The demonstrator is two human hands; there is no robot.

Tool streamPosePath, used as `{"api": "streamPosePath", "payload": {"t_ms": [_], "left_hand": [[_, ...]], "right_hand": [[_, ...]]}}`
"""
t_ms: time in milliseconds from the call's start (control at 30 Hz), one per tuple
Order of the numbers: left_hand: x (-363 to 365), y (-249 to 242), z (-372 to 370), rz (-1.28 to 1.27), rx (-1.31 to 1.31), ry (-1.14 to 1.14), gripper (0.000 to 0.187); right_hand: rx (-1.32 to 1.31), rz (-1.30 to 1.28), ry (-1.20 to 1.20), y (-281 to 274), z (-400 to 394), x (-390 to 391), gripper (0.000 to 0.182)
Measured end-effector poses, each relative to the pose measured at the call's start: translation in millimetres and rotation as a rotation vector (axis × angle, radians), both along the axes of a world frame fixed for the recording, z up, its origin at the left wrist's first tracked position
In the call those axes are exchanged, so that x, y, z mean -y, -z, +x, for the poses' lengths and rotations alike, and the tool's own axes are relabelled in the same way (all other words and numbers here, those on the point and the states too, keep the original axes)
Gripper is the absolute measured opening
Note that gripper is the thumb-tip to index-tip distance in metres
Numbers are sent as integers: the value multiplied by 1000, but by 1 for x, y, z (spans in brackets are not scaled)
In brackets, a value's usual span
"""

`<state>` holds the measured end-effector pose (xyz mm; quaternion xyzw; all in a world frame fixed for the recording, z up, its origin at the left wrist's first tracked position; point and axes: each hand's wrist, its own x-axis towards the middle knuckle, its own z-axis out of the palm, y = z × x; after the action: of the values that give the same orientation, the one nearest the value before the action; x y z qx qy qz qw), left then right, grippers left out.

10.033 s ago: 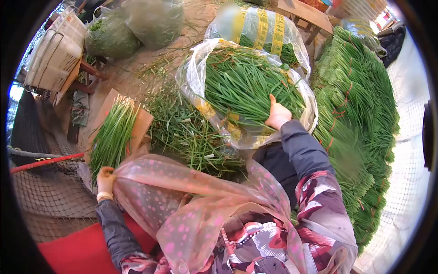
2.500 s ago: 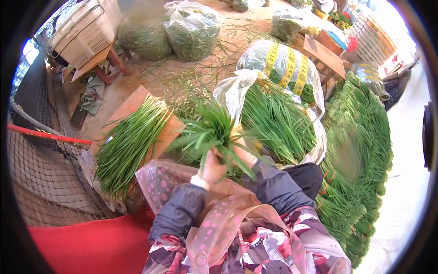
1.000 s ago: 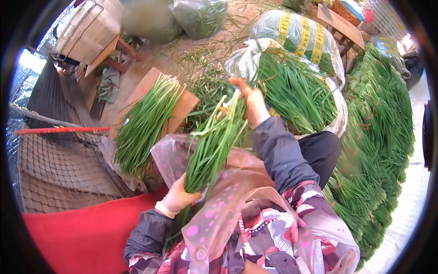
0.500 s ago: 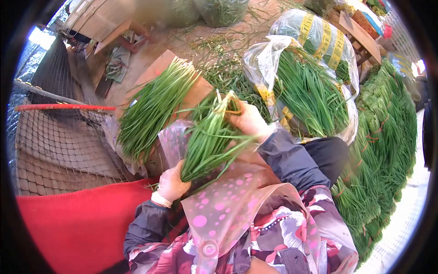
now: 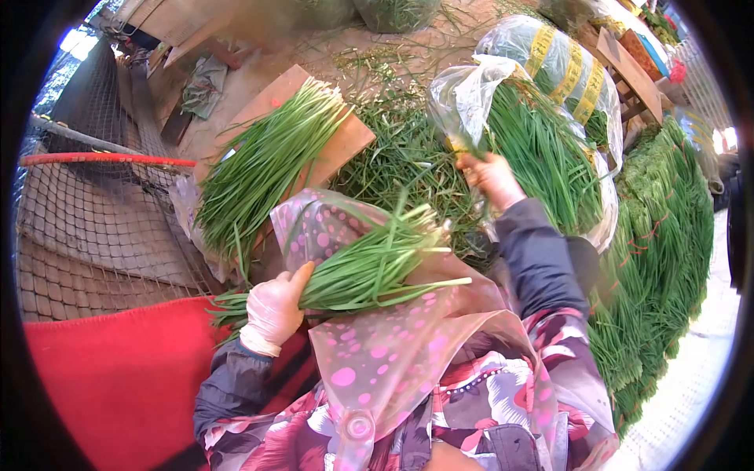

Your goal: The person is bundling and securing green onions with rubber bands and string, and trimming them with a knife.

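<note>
My left hand (image 5: 273, 310), in a thin pale glove, is closed round a bunch of green chives (image 5: 369, 271). The bunch lies across my lap over the pink-dotted plastic apron (image 5: 385, 334), its pale cut ends pointing right and fanned apart. My gloved right hand (image 5: 493, 180) is out to the right, in front of the open plastic bag of chives (image 5: 542, 153). Its fingers are curled, with a blurred wisp of chive leaves (image 5: 471, 147) at the fingertips. Below and left of it lies a heap of loose leaves (image 5: 400, 157).
A larger pile of chives (image 5: 271, 157) rests on a brown board (image 5: 345, 145) ahead left. Tied chive bundles (image 5: 656, 259) are stacked along the right. Behind the open bag is a yellow-taped plastic bag (image 5: 550, 59). Netting (image 5: 94, 243) and red cloth (image 5: 118, 377) are on the left.
My right hand has left the bunch's pale ends and moved right, toward the bag. My left hand still holds the bunch, which has tipped down from upright to lying across my lap.
</note>
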<state>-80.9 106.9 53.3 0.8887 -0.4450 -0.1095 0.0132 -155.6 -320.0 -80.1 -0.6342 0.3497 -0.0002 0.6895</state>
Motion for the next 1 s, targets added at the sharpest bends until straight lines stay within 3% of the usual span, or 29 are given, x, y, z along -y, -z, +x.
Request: {"api": "streamPosePath", "payload": {"t_ms": [100, 133, 167, 200, 233, 300, 367, 433, 500, 533, 567, 600, 633, 667, 700, 800, 900, 1000], "left_hand": [[5, 0, 2, -9, 119, 76, 67], [9, 2, 3, -12, 145, 97, 62], [13, 2, 3, -14, 140, 98, 62], [17, 1, 5, -19, 175, 132, 63], [19, 0, 5, -23, 209, 165, 65], [13, 0, 2, -12, 189, 168, 62], [0, -4, 2, -7, 189, 112, 57], [-5, -5, 3, -24, 199, 95, 58], [-3, -3, 3, -44, 260, 113, 59], [3, -3, 3, -55, 248, 130, 56], [8, -2, 4, -60, 247, 131, 56], [13, -1, 4, -72, 243, 154, 56], [17, -1, 4, -79, 239, 178, 56], [19, 0, 5, -87, 230, 185, 58], [17, 1, 4, -80, 223, 189, 58], [14, 2, 0, -22, 96, 194, 70], [11, -4, -1, -33, 28, 150, 69], [4, -4, -2, -76, -15, 114, 69]], "right_hand": [[-158, 56, -510, -67, -1, -34, 44], [59, -100, -710, -72, -5, -61, 53], [-16, -472, -833, -72, -7, -86, 54], [-10, -559, -908, -72, -9, -103, 47], [-75, -568, -879, -60, -8, -116, 41], [-42, -888, -716, -21, -13, -98, 37], [-369, -1028, -591, 21, -15, -36, 31], [-221, -507, -284, 11, -20, 0, 33], [-251, -207, -510, -5, 0, -15, 41], [-56, -104, -660, -22, 3, -42, 57], [24, -175, -846, -28, 11, -64, 64], [-107, -279, -971, -25, 16, -85, 70], [-107, -382, -953, -47, 13, -110, 64], [-3, -422, -922, -41, 9, -125, 56], [-74, -628, -959, -29, 10, -134, 46], [83, -492, -895, -32, 7, -110, 38], [-39, -290, -1016, -31, -3, -80, 38], [-187, -345, -1029, -46, -12, -57, 37]]}}
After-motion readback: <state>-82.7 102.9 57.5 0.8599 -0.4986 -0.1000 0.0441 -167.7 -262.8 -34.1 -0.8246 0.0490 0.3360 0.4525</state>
